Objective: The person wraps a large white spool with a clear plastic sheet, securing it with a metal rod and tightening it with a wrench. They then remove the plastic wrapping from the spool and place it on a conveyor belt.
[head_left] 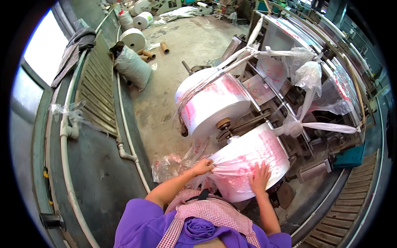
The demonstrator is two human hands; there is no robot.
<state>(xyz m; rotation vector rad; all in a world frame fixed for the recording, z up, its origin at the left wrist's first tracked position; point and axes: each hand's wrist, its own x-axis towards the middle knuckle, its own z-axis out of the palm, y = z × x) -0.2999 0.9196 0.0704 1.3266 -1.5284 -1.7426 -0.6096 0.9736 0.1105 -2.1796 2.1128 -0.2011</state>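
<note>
Right in front of me is a large roll of white plastic film (269,142) with red print, mounted on a machine (285,103). My left hand (202,166) is closed on the film at the roll's left side, and the film bunches into creases running from my fingers across the roll. Flat on the roll's printed surface, toward its right, lies my right hand (259,177) with fingers stretched out. Farther off and to the left sits a second printed film roll (215,99), with twisted strands of film drawn over it. Crumpled clear film (169,165) lies on the floor beside my left forearm.
Knotted film strips (308,78) hang across the machine frame at the right. A stuffed white sack (133,68), cardboard tubes (164,47) and white rolls (133,39) stand or lie on the floor farther back. Pipes (66,132) and a radiator (97,84) line the left wall.
</note>
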